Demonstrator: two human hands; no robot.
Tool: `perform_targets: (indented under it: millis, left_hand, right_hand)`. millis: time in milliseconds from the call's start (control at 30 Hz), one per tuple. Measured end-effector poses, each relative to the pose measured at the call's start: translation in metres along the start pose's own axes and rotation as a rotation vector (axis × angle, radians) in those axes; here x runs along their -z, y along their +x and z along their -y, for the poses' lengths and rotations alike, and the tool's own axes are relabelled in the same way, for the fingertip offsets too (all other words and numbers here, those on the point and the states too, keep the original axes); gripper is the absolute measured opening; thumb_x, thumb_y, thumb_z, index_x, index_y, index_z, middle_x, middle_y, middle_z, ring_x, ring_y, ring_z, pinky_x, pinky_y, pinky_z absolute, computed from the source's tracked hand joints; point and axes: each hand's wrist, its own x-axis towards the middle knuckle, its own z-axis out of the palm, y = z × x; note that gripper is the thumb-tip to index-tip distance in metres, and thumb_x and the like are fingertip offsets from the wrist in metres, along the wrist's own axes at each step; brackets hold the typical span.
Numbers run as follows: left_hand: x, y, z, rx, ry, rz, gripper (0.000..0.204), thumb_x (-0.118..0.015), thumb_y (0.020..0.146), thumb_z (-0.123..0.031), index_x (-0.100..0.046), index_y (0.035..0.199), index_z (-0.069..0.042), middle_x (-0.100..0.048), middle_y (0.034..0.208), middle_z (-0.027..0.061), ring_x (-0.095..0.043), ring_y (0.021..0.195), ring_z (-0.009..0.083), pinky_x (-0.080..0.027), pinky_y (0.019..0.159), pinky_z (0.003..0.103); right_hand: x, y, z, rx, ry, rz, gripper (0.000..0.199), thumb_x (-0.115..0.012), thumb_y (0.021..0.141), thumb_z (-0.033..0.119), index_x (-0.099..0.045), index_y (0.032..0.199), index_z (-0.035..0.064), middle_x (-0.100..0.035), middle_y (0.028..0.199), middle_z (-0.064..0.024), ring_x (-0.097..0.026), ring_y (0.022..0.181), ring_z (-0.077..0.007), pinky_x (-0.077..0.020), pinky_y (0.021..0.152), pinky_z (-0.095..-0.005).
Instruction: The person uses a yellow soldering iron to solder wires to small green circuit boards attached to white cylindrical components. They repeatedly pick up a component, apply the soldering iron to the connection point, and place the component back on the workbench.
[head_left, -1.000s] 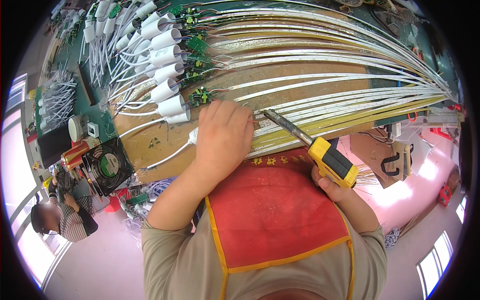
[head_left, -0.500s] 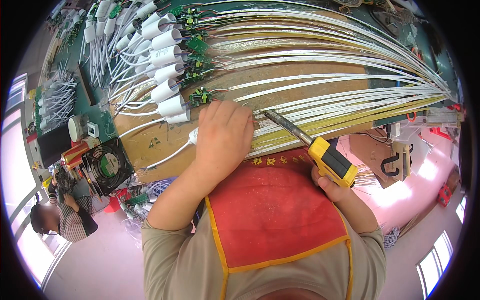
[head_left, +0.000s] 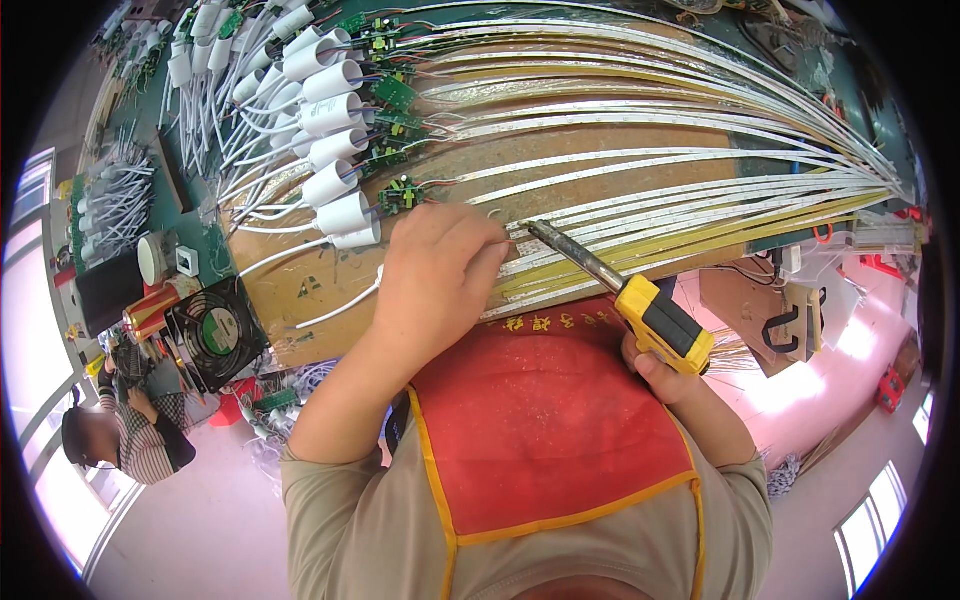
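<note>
My right hand (head_left: 655, 378) is closed round the grip of a yellow and black soldering gun (head_left: 665, 325). Its metal barrel slants up and left, and the tip sits over the ends of the white LED strips (head_left: 640, 210), close to my left fingertips. My left hand (head_left: 437, 268) is closed in a pinch, palm down; a thin reddish wire shows at its fingertips beside the tip. Under that hand lies a white cable (head_left: 340, 308); whatever it joins is covered. Just beyond is a small green circuit board (head_left: 402, 195) wired to a strip, with white cylindrical caps (head_left: 345, 212) to its left.
More capped boards line the brown work board (head_left: 290, 285) toward the back. The strips bunch together at the far right. A black fan (head_left: 215, 335) stands at the left edge. Another person (head_left: 125, 425) sits farther left. A cardboard piece (head_left: 755, 310) lies at right.
My left hand has shifted slightly left and rolled, now covering the white cap end that showed beside it. The soldering gun has barely moved.
</note>
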Motion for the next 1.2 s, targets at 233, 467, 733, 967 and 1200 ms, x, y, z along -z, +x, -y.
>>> perform_targets:
  millis: [233, 467, 733, 967, 1200]
  left_hand:
    - [-0.007, -0.003, -0.001, -0.012, 0.069, -0.077, 0.009, -0.071, 0.077, -0.007, -0.068, 0.086, -0.008, -0.065, 0.091, 0.0064, -0.061, 0.088, 0.0291, -0.048, 0.078, 0.039]
    - [-0.015, -0.003, 0.003, -0.019, 0.131, -0.126, 0.011, -0.071, 0.073, -0.005, -0.067, 0.084, -0.009, -0.065, 0.092, 0.0056, -0.061, 0.089, 0.0280, -0.047, 0.078, 0.039]
    - [-0.015, -0.001, 0.003, -0.025, 0.103, -0.147, 0.013, -0.072, 0.072, -0.004, -0.065, 0.083, -0.008, -0.065, 0.092, 0.0056, -0.061, 0.089, 0.0281, -0.047, 0.078, 0.040]
    - [-0.018, -0.002, 0.004, -0.035, 0.144, -0.163, 0.013, -0.071, 0.071, -0.004, -0.065, 0.082, -0.009, -0.064, 0.092, 0.0048, -0.061, 0.087, 0.0269, -0.046, 0.078, 0.038]
    - [-0.019, -0.003, 0.004, -0.052, 0.170, -0.168, 0.012, -0.070, 0.071, -0.004, -0.066, 0.081, -0.009, -0.064, 0.093, 0.0042, -0.060, 0.087, 0.0259, -0.045, 0.078, 0.038]
  right_hand:
    - [0.002, 0.000, -0.002, -0.003, 0.004, 0.008, 0.035, -0.073, 0.081, 0.013, -0.055, 0.108, -0.0016, -0.059, 0.081, -0.0036, -0.055, 0.070, -0.0119, -0.0459, 0.064, -0.0266]
    - [-0.001, 0.001, 0.001, 0.028, -0.019, -0.016, 0.032, -0.072, 0.081, 0.015, -0.057, 0.105, -0.0006, -0.058, 0.081, -0.0041, -0.056, 0.069, -0.0132, -0.0459, 0.063, -0.0275]
    - [-0.001, 0.000, 0.000, 0.004, 0.049, -0.003, 0.039, -0.072, 0.080, 0.010, -0.054, 0.111, -0.0026, -0.060, 0.080, -0.0045, -0.056, 0.068, -0.0115, -0.0461, 0.062, -0.0259]
    - [0.000, 0.001, 0.002, 0.012, 0.011, -0.002, 0.039, -0.072, 0.080, 0.010, -0.054, 0.112, -0.0031, -0.060, 0.080, -0.0045, -0.056, 0.069, -0.0116, -0.0457, 0.062, -0.0258]
    - [-0.001, 0.003, 0.004, 0.035, -0.024, 0.001, 0.036, -0.072, 0.080, 0.011, -0.056, 0.109, -0.0022, -0.059, 0.080, -0.0041, -0.055, 0.068, -0.0120, -0.0451, 0.062, -0.0260]
